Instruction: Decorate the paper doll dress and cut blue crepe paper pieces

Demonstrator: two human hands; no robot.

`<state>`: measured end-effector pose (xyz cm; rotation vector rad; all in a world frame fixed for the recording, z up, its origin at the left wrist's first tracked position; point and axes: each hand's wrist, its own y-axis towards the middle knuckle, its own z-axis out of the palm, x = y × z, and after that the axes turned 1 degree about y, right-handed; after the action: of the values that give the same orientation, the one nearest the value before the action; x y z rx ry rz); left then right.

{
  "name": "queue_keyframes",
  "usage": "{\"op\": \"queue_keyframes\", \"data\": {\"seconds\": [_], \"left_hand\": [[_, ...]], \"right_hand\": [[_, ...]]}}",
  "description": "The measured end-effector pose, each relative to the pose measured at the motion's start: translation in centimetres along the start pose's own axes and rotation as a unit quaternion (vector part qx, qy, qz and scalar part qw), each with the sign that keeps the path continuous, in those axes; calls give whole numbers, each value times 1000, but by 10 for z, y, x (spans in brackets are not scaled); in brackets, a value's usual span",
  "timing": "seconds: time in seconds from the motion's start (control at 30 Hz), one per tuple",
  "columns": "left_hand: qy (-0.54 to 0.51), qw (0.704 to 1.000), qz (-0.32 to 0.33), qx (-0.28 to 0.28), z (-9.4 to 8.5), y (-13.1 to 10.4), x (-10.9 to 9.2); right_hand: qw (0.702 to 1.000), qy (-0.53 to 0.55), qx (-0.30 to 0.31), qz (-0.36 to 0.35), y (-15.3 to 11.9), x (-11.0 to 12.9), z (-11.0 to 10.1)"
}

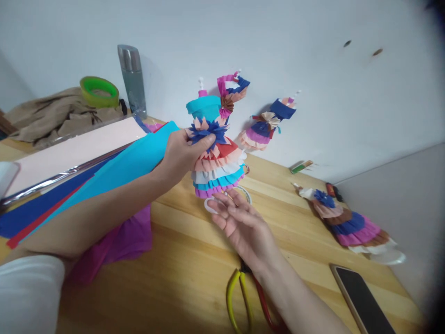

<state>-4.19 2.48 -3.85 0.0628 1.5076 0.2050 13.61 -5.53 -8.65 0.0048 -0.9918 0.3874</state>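
Observation:
My left hand [182, 150] grips a miniature crepe-paper dress [219, 174] at the waist. Its bodice is turquoise, and its ruffled skirt runs through red, peach, white, turquoise and purple. Under my left thumb lies a blue and peach paper flower [208, 133] on the dress front. My right hand [248, 227] is open, palm up and fingers loosely spread, just below the skirt hem. Whether its fingertips touch the hem I cannot tell. Behind them a clear ring [246, 194], perhaps a tape roll, is partly hidden. A yellow-handled tool [239, 297] lies partly under my right forearm.
Two more paper dresses stand by the wall, one with a navy top [283, 109]. Another dress [351, 220] lies at right, near a phone [361, 297]. Crepe-paper sheets [139, 150] cover the left side. Behind are a green tape roll [113, 99] and a bottle [134, 83].

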Motion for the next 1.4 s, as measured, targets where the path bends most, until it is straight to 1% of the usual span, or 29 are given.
{"op": "queue_keyframes", "data": {"seconds": [0.1,0.17,0.27,0.33,0.4,0.53,0.6,0.67,0.8,0.9,0.97,1.07,1.2,1.3,1.4], "left_hand": [[4,998,56,0,3,-3,5],[2,998,68,2,5,-4,7],[-8,998,60,12,9,-7,7],[-10,999,48,16,10,-9,7],[-6,999,46,8,11,-11,8],[27,999,37,1,12,-13,14],[45,998,39,7,14,-15,16],[59,997,47,17,15,-16,18],[61,997,50,27,17,-18,18],[67,996,53,29,17,-17,16],[75,996,41,31,16,-16,14],[86,994,22,61,12,-14,10],[86,988,34,120,8,-12,7],[63,988,44,138,7,-10,10],[31,988,39,146,7,-8,14]], "right_hand": [[1000,-20,5,-13,4,-3,-3],[998,-54,8,-35,7,-4,-4],[992,-80,4,-97,12,-9,-5],[988,-62,-3,-143,15,-14,-5],[985,-42,3,-166,17,-16,-3],[986,-53,36,-151,20,-17,5],[987,-46,37,-148,21,-18,8],[989,-34,34,-140,23,-20,9],[993,-27,42,-104,25,-26,6],[996,21,29,-86,25,-28,4],[995,60,11,-74,25,-26,3],[992,101,-10,-70,26,-23,1],[988,127,-22,-86,26,-18,1],[987,134,-26,-90,26,-16,1],[986,129,-25,-97,26,-16,1]]}}
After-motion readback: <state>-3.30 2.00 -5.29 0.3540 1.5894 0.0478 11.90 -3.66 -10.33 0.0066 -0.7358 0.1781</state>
